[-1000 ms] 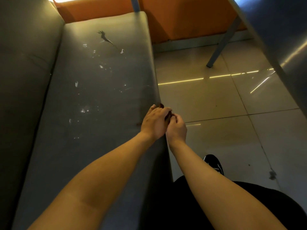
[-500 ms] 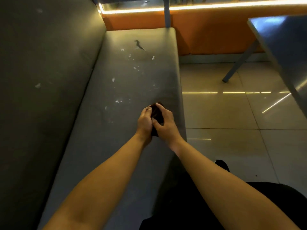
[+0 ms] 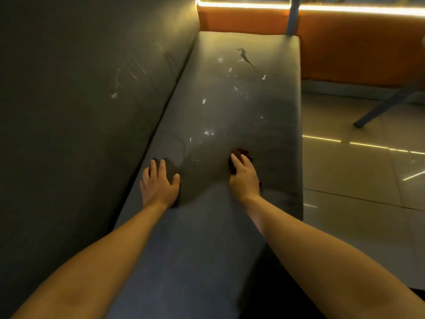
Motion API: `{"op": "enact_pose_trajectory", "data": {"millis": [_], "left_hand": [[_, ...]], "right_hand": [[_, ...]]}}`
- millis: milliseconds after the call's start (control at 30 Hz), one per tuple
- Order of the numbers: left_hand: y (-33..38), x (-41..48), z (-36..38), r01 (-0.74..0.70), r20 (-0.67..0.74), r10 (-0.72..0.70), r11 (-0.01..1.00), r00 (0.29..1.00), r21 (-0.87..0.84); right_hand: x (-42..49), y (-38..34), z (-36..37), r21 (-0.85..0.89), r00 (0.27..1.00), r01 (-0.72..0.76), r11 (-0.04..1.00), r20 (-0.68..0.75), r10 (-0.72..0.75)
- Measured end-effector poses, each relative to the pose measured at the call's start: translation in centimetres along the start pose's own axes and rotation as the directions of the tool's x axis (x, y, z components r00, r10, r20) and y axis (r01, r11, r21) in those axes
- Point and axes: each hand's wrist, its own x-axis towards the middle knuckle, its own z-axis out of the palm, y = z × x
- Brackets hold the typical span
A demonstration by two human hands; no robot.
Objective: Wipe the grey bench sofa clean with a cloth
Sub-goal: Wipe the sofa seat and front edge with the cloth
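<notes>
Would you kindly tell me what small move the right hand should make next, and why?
Probably slide the right hand forward and slightly left, pressing the dark cloth through the pale specks just beyond it on the grey seat. The cloth already lies on the seat, those marks are nearest, and the left hand rests flat near the backrest, clear of that path.

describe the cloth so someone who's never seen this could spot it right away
Find the grey bench sofa running up the middle of the view, then the right hand near its floor-side edge. The cloth is the small dark reddish-brown wad bunched under that hand's fingers. Everything around it is pale flecks on smooth grey seat, and the left hand rests flat on the seat.
</notes>
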Motion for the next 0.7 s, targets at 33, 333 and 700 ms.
{"op": "enact_pose_trajectory", "data": {"millis": [33,333,700], "left_hand": [[0.3,0.1,0.3,0.008,-0.013,-0.008,1.0,1.0,-0.003],[0.4,0.1,1.8,0.029,-0.108,-0.033,0.999,0.994,-0.042],[0.0,0.3,2.9,0.031,-0.158,-0.039,0.998,0.987,-0.054]], "right_hand": [[0.0,-0.6,0.6,0.018,0.999,0.051,0.999,0.012,-0.051],[2.4,-4.4,5.5,-0.133,0.831,0.535,0.835,0.265,-0.49],[6.2,-8.0,7.1,-0.037,0.912,0.406,0.913,0.082,-0.402]]}}
